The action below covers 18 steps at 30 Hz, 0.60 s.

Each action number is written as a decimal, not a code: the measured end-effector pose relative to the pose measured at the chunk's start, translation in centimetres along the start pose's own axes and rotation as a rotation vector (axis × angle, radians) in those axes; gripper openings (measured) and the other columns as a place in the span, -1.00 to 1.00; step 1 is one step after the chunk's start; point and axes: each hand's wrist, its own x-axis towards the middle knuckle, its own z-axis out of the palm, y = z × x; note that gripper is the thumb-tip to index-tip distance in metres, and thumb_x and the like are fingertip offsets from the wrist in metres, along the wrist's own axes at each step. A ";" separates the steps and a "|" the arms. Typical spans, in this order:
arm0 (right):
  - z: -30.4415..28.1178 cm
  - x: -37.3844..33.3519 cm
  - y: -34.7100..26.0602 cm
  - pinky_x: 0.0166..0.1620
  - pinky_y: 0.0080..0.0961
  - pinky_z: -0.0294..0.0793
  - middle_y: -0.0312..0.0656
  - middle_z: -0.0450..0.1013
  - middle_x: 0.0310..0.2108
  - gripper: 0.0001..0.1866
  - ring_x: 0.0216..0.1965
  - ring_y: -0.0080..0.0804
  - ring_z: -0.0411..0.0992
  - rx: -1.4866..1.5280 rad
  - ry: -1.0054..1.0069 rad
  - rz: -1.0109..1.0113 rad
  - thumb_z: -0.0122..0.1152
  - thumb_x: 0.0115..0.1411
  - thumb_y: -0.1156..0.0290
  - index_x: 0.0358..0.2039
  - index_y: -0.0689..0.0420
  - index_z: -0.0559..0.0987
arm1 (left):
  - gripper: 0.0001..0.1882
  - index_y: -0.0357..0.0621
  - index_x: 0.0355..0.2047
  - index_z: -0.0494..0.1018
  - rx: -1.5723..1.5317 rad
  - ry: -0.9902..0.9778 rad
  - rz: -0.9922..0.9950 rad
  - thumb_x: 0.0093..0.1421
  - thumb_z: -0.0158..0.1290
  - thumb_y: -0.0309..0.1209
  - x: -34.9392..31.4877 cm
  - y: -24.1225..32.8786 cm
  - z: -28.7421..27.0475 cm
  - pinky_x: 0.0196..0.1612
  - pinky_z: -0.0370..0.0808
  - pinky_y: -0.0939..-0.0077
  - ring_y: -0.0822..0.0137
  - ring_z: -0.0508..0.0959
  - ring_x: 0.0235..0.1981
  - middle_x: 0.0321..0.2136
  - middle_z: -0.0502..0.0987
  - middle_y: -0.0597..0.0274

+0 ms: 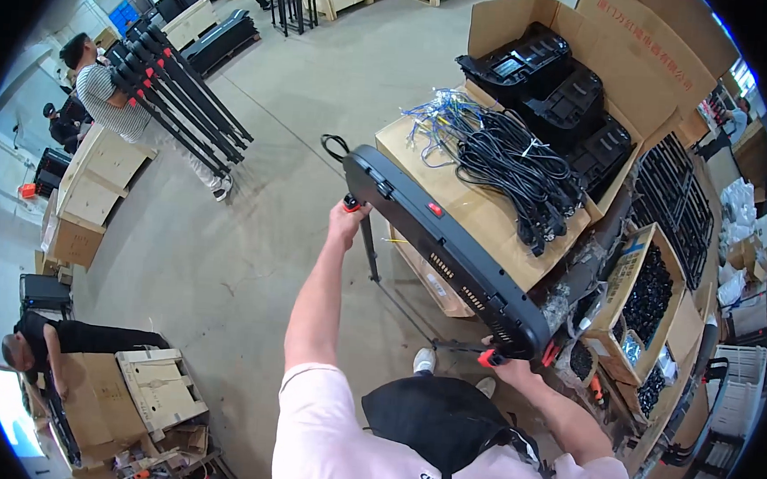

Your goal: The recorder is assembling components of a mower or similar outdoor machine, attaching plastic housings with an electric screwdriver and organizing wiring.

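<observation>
On the near side of the bundled black cables (511, 164), a long black housing (453, 244) with a red switch (435, 209) is held slantwise: the left hand (346, 224) is wrapped about a red-and-black fitting (351, 203) at its left end, while the right hand (516, 371) meets a red fitting (488, 358) at its right end, finger closure partly hidden and not determinable. By judgement, it is stiff, moderately heavy and slick; hold both ends, clear of the switch.

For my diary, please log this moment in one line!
left hand: at black unit, far end | right hand: near end | cables: on cardboard
</observation>
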 end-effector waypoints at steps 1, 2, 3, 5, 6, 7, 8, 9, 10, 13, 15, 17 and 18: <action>1.5 0.8 1.6 0.03 -0.35 0.61 -0.15 0.61 -0.08 -0.65 -0.05 -0.33 0.59 0.013 -0.009 0.004 0.48 0.12 0.55 -0.06 0.14 0.63 | -0.73 -0.08 -0.14 0.63 0.012 0.009 -0.007 0.16 0.40 -0.49 1.1 -1.0 -0.5 -0.04 0.48 0.43 0.46 0.55 -0.21 -0.25 0.65 0.41; 2.2 1.1 2.5 0.03 -0.35 0.62 -0.15 0.62 -0.07 -0.64 -0.04 -0.32 0.59 -0.085 0.014 0.061 0.47 0.12 0.55 -0.04 0.14 0.63 | -0.74 -0.10 -0.15 0.63 0.054 0.006 -0.036 0.15 0.40 -0.50 2.0 -1.1 0.7 -0.05 0.49 0.43 0.46 0.55 -0.22 -0.26 0.65 0.41; 2.8 1.2 3.3 0.03 -0.35 0.62 -0.15 0.62 -0.06 -0.62 -0.03 -0.32 0.59 -0.184 0.037 0.119 0.47 0.12 0.54 -0.02 0.14 0.64 | -0.75 -0.11 -0.16 0.62 0.097 0.004 -0.063 0.15 0.39 -0.52 2.7 -1.2 1.8 -0.06 0.49 0.43 0.46 0.55 -0.23 -0.27 0.65 0.40; 3.5 2.1 4.0 0.03 -0.32 0.61 -0.14 0.63 -0.06 -0.62 -0.01 -0.26 0.59 -0.099 0.026 0.152 0.37 0.15 0.57 0.02 0.14 0.63 | -0.76 -0.12 -0.17 0.62 0.178 0.014 -0.087 0.15 0.38 -0.54 3.7 -2.1 2.0 -0.09 0.51 0.42 0.45 0.56 -0.25 -0.28 0.65 0.39; 4.0 3.0 3.8 -0.06 -0.22 0.60 -0.06 0.62 -0.15 -0.69 -0.09 -0.13 0.59 -0.201 0.058 0.014 0.32 0.14 0.57 -0.07 0.16 0.64 | -0.76 -0.12 -0.17 0.62 0.178 0.025 -0.100 0.14 0.37 -0.56 4.3 -2.6 1.1 -0.11 0.51 0.42 0.45 0.56 -0.25 -0.28 0.66 0.38; 4.0 3.7 3.7 -0.15 -0.12 0.58 0.02 0.61 -0.25 -0.76 -0.17 0.01 0.60 -0.311 0.105 -0.118 0.27 0.12 0.56 -0.16 0.19 0.65 | -0.76 -0.13 -0.17 0.62 0.173 0.019 -0.111 0.14 0.36 -0.57 4.9 -2.6 1.5 -0.12 0.52 0.41 0.45 0.57 -0.25 -0.27 0.67 0.37; 3.7 4.2 3.1 -0.15 -0.10 0.58 0.07 0.60 -0.24 -0.76 -0.17 0.08 0.58 -0.280 0.105 -0.103 0.25 0.11 0.56 -0.17 0.19 0.65 | -0.76 -0.13 -0.17 0.62 0.180 0.005 -0.110 0.14 0.36 -0.57 5.4 -2.7 1.8 -0.12 0.52 0.41 0.45 0.57 -0.25 -0.27 0.67 0.37; 3.9 4.5 3.1 -0.15 -0.10 0.58 0.07 0.60 -0.24 -0.76 -0.17 0.08 0.58 -0.278 0.117 -0.095 0.25 0.11 0.56 -0.17 0.19 0.65 | -0.77 -0.14 -0.17 0.62 0.199 0.022 -0.094 0.15 0.36 -0.54 5.7 -2.9 2.1 -0.12 0.52 0.39 0.42 0.58 -0.26 -0.27 0.67 0.34; 3.9 4.6 4.2 -0.13 -0.10 0.58 0.08 0.61 -0.23 -0.75 -0.15 0.11 0.58 -0.258 0.127 -0.082 0.26 0.11 0.55 -0.16 0.19 0.65 | -0.77 -0.15 -0.17 0.62 0.213 0.032 -0.082 0.16 0.35 -0.52 5.8 -3.0 3.0 -0.12 0.53 0.37 0.39 0.59 -0.26 -0.27 0.68 0.31; 2.1 3.3 5.2 -0.07 -0.07 0.58 0.11 0.62 -0.20 -0.74 -0.09 0.15 0.58 -0.415 0.027 0.154 0.29 0.14 0.44 -0.14 0.18 0.65 | -0.72 -0.17 -0.10 0.60 0.384 0.020 0.010 0.19 0.35 -0.40 5.9 -2.8 6.7 -0.06 0.54 0.33 0.31 0.60 -0.22 -0.27 0.68 0.23; 1.4 3.3 3.7 -0.03 -0.05 0.58 0.12 0.62 -0.17 -0.72 -0.05 0.16 0.57 -0.557 -0.124 0.345 0.30 0.16 0.34 -0.13 0.18 0.65 | -0.58 -0.22 0.01 0.55 0.415 0.036 -0.004 0.21 0.34 -0.29 5.7 -5.3 5.2 0.02 0.53 0.28 0.23 0.62 -0.12 -0.19 0.66 0.10; 0.9 3.1 0.1 0.04 -0.02 0.57 0.12 0.63 -0.14 -0.60 -0.01 0.16 0.57 -0.593 -0.133 0.578 0.27 0.22 0.12 -0.12 0.18 0.65 | -0.48 -0.28 0.09 0.49 0.425 0.359 0.062 0.23 0.32 -0.22 3.9 -10.7 2.9 0.07 0.52 0.25 0.19 0.61 -0.05 -0.09 0.63 0.00; 0.0 1.1 1.3 0.06 -0.04 0.58 0.09 0.64 -0.14 -0.53 -0.03 0.13 0.58 -0.514 -0.159 0.533 0.25 0.23 0.00 -0.11 0.18 0.64 | -0.42 -0.30 0.12 0.47 0.432 0.297 -0.017 0.23 0.31 -0.18 2.4 -13.3 3.5 0.10 0.52 0.24 0.15 0.61 -0.02 -0.05 0.62 -0.03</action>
